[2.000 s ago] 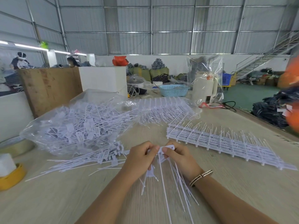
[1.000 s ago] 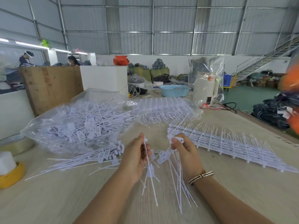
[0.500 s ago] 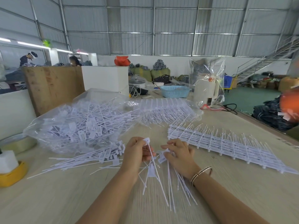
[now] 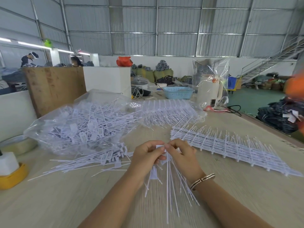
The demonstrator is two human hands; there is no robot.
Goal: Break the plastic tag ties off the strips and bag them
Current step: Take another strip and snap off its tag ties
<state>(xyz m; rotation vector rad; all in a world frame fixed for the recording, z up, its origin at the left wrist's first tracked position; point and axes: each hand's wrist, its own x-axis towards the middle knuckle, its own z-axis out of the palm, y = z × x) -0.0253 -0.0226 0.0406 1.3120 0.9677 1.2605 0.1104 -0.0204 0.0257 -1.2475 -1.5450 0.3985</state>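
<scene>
My left hand (image 4: 146, 155) and my right hand (image 4: 182, 155) meet over the wooden table (image 4: 65, 203), both pinching the head end of a white strip of tag ties (image 4: 169, 181) whose thin tails fan down toward me. Loose broken-off tag ties (image 4: 92, 163) lie in a heap left of my hands. A clear plastic bag (image 4: 79, 127) full of white ties sits behind that heap. A stack of whole strips (image 4: 230, 147) lies to the right.
A second clear bag of strips (image 4: 169, 112) lies further back. A yellow holder with a white block (image 4: 11, 171) and a tape roll (image 4: 18, 145) sit at the left edge. A blue basket (image 4: 178, 92) and a white kettle in plastic (image 4: 209, 92) stand at the far end.
My hands had pulled apart, the left one lifting a single tie away. Now they have come back together at the head end of the strip.
</scene>
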